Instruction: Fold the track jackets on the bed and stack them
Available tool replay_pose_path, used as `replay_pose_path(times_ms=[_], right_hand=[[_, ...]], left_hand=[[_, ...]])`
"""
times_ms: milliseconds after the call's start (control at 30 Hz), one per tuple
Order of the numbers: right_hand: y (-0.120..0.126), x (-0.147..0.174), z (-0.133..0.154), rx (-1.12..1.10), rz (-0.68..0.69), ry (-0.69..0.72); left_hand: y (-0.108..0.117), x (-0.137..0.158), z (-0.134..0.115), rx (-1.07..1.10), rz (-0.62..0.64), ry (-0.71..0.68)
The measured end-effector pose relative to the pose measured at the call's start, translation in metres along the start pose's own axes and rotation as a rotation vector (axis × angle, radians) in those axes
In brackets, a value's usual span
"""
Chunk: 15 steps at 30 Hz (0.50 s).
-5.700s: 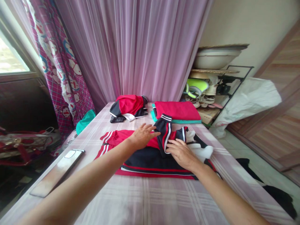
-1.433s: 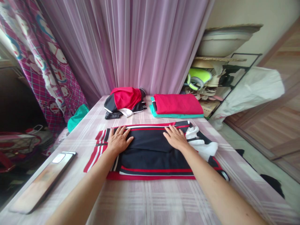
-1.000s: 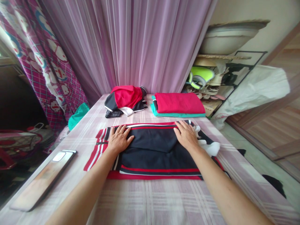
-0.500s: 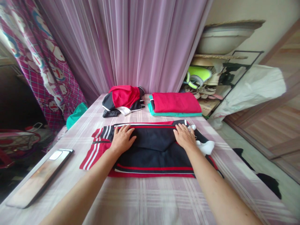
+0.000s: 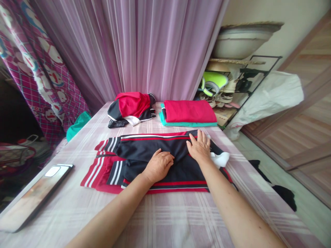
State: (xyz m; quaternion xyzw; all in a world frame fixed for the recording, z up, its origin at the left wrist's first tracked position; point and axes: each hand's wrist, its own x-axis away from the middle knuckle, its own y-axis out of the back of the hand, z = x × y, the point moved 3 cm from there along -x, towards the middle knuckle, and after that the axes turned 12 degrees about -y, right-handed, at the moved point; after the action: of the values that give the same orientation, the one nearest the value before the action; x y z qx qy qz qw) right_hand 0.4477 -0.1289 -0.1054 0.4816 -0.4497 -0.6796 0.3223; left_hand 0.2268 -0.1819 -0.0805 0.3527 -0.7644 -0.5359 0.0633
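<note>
Now the right hand (image 5: 199, 146), grip spread loose, touches black striped pants (image 5: 144, 147) on the desk (image 5: 165, 220), and the left hand (image 5: 159, 166) curls on their middle, pinching cloth or not, I can't tell.

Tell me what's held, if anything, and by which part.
Nothing looks gripped; left hand and right hand rest on the long, striped black fabric garment.

Home — lilac curtain (image 5: 157, 51), shelved shoes (image 5: 224, 99)

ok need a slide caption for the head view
Both hands rest on dark striped clothing, with a phone lying to the left.
</note>
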Motion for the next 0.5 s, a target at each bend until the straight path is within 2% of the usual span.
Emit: replay_pose_path(times_ms=[200,333,400,500], right_hand=[[-0.003,-0.002,0.000,0.040,0.091,-0.065],[-0.004,-0.003,-0.002,0.050,0.084,-0.066],[-0.002,-0.003,-0.002,0.039,0.056,-0.045],[0.007,0.000,0.007,-0.002,0.015,0.004]], left_hand=[[-0.001,0.005,-0.001,0.068,0.010,0.003],[-0.003,0.005,-0.003,0.048,0.023,-0.002],[0.002,0.008,-0.003,0.012,0.027,-0.008],[0.023,0.021,0.006,-0.142,0.008,0.030]])
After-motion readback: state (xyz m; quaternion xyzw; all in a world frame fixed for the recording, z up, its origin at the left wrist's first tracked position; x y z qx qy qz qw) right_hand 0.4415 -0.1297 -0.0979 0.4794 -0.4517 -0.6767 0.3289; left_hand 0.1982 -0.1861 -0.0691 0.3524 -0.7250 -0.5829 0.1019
